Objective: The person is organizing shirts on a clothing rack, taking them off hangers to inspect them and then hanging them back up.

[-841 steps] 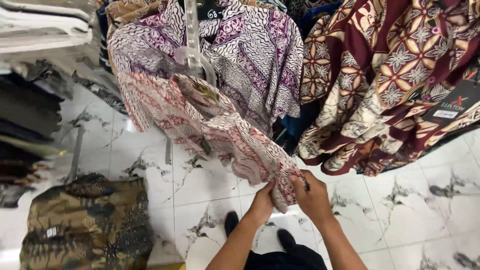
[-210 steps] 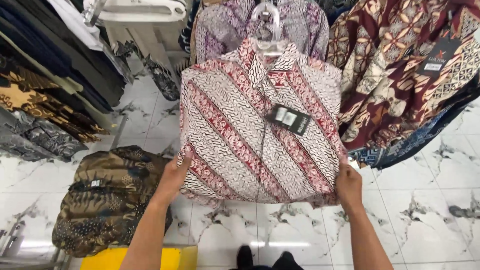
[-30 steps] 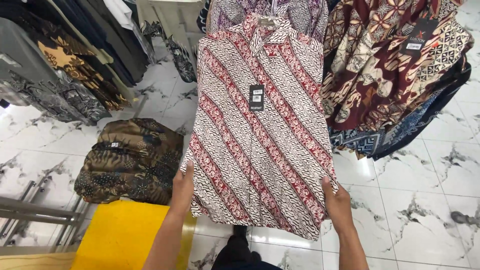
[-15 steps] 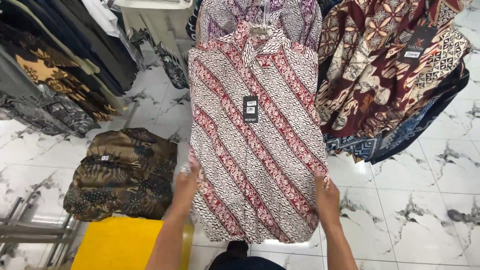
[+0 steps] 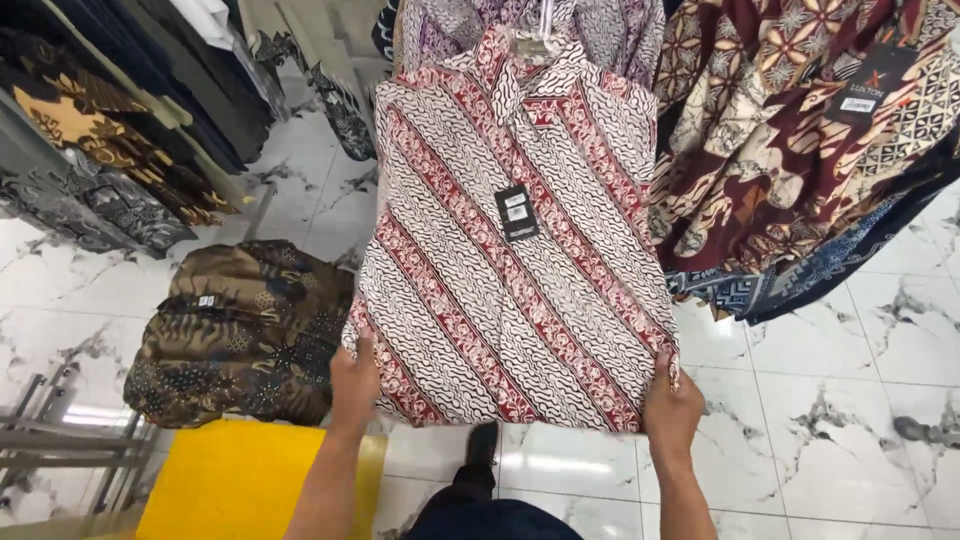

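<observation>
Shirt (image 5: 515,240) hangs on a hanger (image 5: 540,35), spread flat: soft printed cloth, red and cream diagonal bands, a black tag (image 5: 517,212) mid-chest. Left hand (image 5: 354,385) pinches the lower left hem, right hand (image 5: 672,405) grips the lower right. Tug too hard and the collar could slide off the hanger; slack fingers would let the hem sag and crease.

Fingers of both hands vanish behind the patterned shirt (image 5: 510,240); its hanger (image 5: 545,20), apparently white, leaves frame.
</observation>
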